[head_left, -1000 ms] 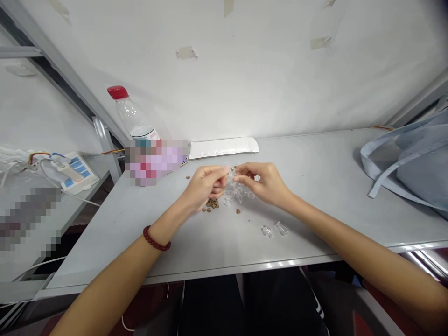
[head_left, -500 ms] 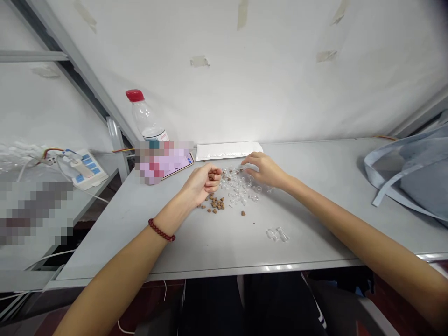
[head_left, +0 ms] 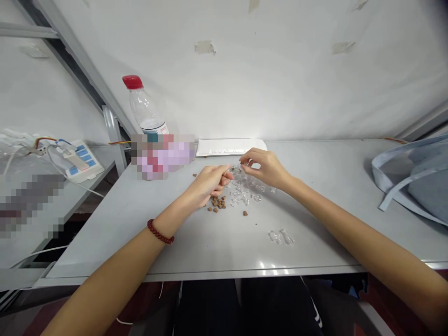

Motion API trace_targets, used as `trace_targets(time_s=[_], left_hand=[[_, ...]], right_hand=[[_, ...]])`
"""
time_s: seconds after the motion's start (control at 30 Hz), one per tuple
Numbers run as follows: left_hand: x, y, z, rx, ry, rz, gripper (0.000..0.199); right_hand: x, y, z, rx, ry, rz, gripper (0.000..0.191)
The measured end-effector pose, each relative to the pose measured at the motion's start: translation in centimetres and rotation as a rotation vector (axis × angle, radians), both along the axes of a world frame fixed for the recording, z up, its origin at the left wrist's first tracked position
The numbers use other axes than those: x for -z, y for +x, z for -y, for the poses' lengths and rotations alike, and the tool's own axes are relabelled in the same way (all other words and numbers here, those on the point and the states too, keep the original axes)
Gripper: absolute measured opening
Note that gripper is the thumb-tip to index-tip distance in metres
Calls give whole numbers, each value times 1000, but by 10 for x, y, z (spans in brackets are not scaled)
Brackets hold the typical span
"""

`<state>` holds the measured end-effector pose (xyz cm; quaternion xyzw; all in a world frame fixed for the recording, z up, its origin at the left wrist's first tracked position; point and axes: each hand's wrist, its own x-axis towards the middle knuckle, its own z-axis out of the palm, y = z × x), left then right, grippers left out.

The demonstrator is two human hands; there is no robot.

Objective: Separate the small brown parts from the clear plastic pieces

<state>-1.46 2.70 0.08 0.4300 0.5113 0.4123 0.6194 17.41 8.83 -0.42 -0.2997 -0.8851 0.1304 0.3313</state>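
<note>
My left hand [head_left: 215, 183] is closed just above the brown pellets [head_left: 219, 202]; whatever its curled fingers hold is hidden. To its right, my right hand [head_left: 261, 165] pinches at the far side of the clear plastic pieces [head_left: 246, 198], and a small brown bit shows by its fingertips. A lone brown pellet [head_left: 245, 213] lies nearer the table's front. Two or so clear pieces [head_left: 281, 236] rest apart from the pile, at the front right.
Behind the hands a flat white packet [head_left: 227, 146] lies against the wall. A red-capped bottle [head_left: 143, 109] stands at the back left. A power strip [head_left: 82, 161] is at far left, a blue-grey bag [head_left: 420, 182] at far right.
My left hand has moved right toward the clear pieces and turned its back upward. My right hand's fingers have drawn together. The view has shifted slightly.
</note>
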Motion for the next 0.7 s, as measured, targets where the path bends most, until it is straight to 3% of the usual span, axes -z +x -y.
trace_targets(time_s=[0.17,0.33,0.5,0.7], left_hand=[[-2,2,4,147,82,19,39],[-7,2,8,212,192,79,34],[-5,5,7,130,329,-47,34],[-5,9,11,-42,594,-433,27]], right_hand=[[-6,-13,28,-144,78,-155,7],[-7,-16,41,-140,-32,-329,9],[-9,-12,37,-85,-117,-240,11],[-13,-10,35,-59,-176,-160,13]])
